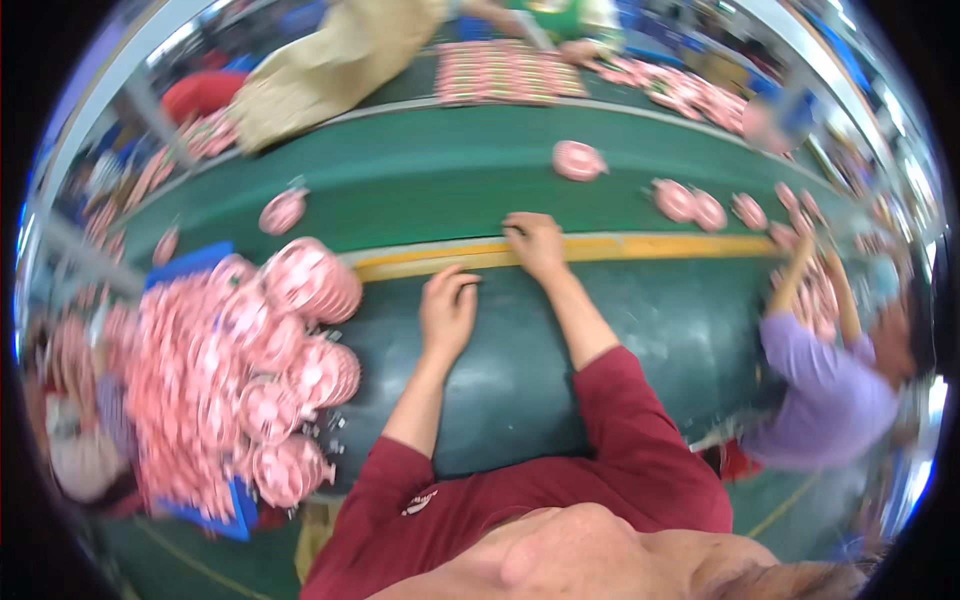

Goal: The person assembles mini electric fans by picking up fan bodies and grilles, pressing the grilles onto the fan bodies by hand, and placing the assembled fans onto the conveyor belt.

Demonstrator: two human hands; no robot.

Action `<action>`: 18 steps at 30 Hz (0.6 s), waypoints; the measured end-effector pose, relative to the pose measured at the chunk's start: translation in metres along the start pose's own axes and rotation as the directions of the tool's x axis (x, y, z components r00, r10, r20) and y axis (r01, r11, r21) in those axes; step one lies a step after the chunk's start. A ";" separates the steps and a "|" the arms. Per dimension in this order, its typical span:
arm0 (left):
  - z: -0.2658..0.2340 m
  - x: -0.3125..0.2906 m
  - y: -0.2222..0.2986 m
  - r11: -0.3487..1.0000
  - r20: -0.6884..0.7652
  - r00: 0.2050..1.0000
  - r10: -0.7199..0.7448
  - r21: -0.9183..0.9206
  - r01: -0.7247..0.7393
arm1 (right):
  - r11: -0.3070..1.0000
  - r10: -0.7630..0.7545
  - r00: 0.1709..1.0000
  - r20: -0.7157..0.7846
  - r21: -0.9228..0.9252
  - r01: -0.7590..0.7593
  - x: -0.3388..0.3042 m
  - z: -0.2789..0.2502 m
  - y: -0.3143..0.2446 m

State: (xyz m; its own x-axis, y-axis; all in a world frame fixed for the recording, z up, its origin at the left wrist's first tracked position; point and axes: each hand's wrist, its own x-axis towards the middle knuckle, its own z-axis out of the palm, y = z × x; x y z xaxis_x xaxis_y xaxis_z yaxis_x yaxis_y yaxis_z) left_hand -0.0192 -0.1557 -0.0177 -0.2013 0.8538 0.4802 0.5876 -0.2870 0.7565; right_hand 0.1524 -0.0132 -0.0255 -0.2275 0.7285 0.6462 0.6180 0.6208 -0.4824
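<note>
My left hand [447, 312] rests on the dark green worktable [480, 380], just short of the yellow strip [410, 264]. Its fingers are loosely bent, the thumb stands apart, and I see nothing in it. Farther forward, my right hand [537, 245] lies over the rail along the conveyor's near edge, fingers loosely bent and apart, holding nothing visible. Beyond it runs a green conveyor belt [420, 165]. A round pink plastic piece [578, 160] lies on the belt, a little ahead and right of my right hand; another pink piece [283, 211] is at left.
A big heap of round pink pieces [190, 370], some in stacks, fills a blue bin [238, 505] at my left. At right, a person in a purple top [825, 400] reaches toward pink pieces. Across the belt, someone works beside a pink-filled tray [500, 72] and a tan sack [330, 70].
</note>
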 end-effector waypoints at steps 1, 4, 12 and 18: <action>0.004 0.001 -0.002 0.999 0.003 0.999 0.047 -0.009 -0.047 | 0.999 0.033 0.999 0.002 0.023 -0.033 0.000 -0.003 0.002; 0.001 0.000 -0.001 0.998 -0.020 0.999 0.040 -0.040 -0.041 | 0.999 0.022 1.000 0.019 0.024 -0.022 0.001 -0.002 0.000; -0.002 -0.009 0.003 0.998 -0.041 0.998 0.047 -0.029 -0.048 | 0.999 0.000 0.995 0.098 -0.033 0.003 -0.003 -0.007 -0.005; -0.006 -0.009 0.001 0.997 -0.041 0.996 0.082 0.000 -0.082 | 0.999 0.020 0.990 0.137 -0.043 -0.015 -0.005 -0.003 -0.003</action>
State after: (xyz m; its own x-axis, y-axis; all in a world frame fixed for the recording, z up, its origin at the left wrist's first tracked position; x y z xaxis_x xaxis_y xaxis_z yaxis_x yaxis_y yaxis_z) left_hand -0.0218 -0.1665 -0.0188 -0.1844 0.8085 0.5588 0.6025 -0.3562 0.7142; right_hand 0.1539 -0.0194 -0.0253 -0.3161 0.7739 0.5488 0.6528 0.5972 -0.4661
